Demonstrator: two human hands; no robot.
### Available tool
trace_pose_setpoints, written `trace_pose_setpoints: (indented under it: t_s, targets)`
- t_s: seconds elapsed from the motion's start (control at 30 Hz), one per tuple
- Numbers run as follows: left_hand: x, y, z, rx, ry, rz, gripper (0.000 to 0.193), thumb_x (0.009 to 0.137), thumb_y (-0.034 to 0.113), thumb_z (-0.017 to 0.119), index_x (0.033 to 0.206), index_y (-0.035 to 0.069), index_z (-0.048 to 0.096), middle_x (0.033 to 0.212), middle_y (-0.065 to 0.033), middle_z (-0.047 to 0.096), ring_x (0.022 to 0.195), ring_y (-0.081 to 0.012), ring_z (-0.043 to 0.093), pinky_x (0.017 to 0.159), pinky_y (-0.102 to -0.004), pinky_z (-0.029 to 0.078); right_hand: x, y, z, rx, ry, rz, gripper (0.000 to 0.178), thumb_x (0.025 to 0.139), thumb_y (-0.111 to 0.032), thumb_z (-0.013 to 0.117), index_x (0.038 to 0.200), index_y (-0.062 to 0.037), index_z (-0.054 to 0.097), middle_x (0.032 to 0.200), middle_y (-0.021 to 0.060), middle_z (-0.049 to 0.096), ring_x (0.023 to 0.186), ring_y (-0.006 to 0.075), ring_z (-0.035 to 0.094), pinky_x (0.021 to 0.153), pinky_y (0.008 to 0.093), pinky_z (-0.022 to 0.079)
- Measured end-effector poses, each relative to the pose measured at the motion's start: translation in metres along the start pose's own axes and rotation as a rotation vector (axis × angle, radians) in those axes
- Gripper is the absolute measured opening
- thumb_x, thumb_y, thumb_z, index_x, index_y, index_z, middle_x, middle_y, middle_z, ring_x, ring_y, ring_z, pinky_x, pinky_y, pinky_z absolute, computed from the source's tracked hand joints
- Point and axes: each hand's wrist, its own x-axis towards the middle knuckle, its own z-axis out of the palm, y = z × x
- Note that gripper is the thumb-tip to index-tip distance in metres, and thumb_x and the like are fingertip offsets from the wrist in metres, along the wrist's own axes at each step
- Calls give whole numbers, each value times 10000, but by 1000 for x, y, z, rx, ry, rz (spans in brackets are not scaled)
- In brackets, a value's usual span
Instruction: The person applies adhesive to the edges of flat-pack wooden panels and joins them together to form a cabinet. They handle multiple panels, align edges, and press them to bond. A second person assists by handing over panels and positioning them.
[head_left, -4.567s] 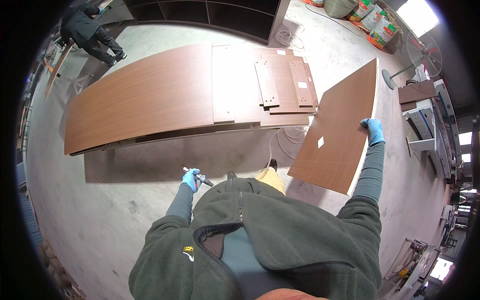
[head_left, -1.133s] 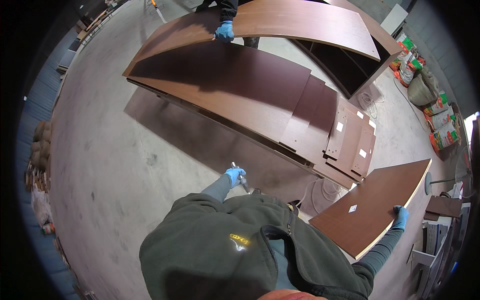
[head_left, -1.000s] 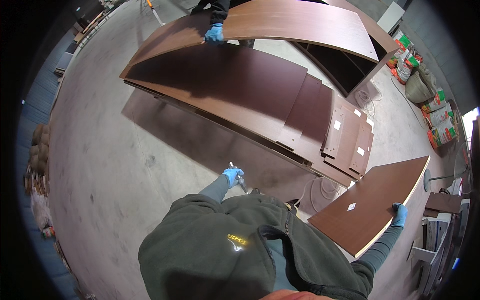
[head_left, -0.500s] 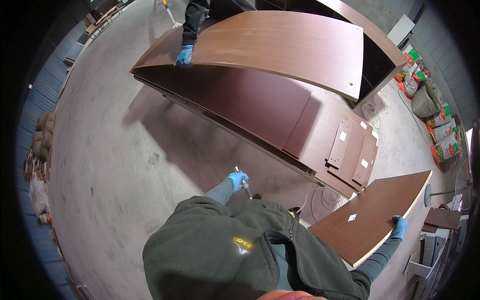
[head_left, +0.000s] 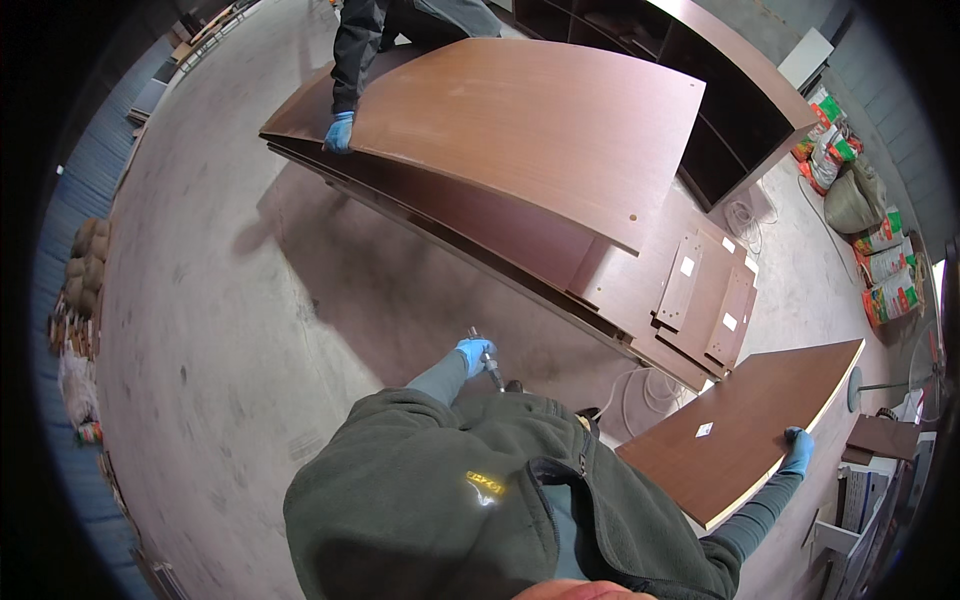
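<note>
Concrete floor; right hand carries brown panel.

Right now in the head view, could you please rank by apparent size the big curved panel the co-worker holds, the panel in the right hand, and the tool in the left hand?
1. Curved brown panel, the co-worker's gloved hand on its edge: largest, though farthest.
2. Brown panel held at its edge by the right hand, nearer the camera.
3. Slim tool in the left hand: smallest.

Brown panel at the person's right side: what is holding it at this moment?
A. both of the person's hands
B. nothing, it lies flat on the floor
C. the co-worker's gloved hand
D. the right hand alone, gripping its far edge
D: the blue-gloved right hand grips the far edge of the brown panel, while the left hand holds a small tool away from it.
</note>
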Motion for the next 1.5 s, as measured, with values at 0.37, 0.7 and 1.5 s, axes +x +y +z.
trace_pose_setpoints:
  t_s: [0.37, 0.7, 1.5]
  targets:
    - [10, -9, -3, -166, -35, -77, 139, 893, 33, 686, 944, 39, 556, 794, -136, 600, 641, -270, 630, 603, -395, 587, 2, 4, -4, 37, 0, 51, 170, 803, -74, 557, 733, 9, 688, 718, 138, 666, 614, 265, 654, 575, 440, 597]
    - [32, -15, -6, -152, -82, -83, 207, 856, -7, 702, 974, 69, 550, 801, -110, 597, 645, -249, 612, 634, -420, 577, -11, -1, 2, 7, 8, 11, 167, 803, -62, 556, 732, 14, 686, 683, 150, 668, 574, 267, 654, 555, 404, 574]
    - [41, -10, 8, -162, -125, -165, 157, 887, -2, 673, 945, 44, 534, 762, -109, 571, 618, -247, 597, 680, -434, 627, -37, -25, 22, -115, 32, 19, 111, 770, -28, 608, 693, 32, 660, 617, 123, 625, 535, 223, 625, 536, 365, 511]
